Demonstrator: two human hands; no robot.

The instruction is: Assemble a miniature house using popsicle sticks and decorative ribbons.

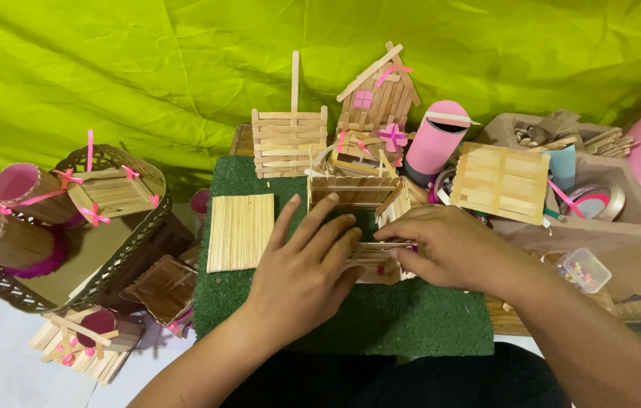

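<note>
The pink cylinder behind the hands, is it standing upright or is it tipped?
Tipped. The pink cylinder leans to the right, its top end further right than its base, which rests among the stick pieces beside the little stick house.

Bare green mat (381, 321) lies open in front of the left hand (301, 276) and right hand (449, 245), and a narrow strip shows between the left hand and the flat stick panel (240, 231). Behind the hands the way is blocked by a stick fence (288, 142), a small stick house (378, 98) and a pink cylinder (435, 140); a cardboard box (622, 219) crowds the right, a woven basket (120, 242) the left
</note>
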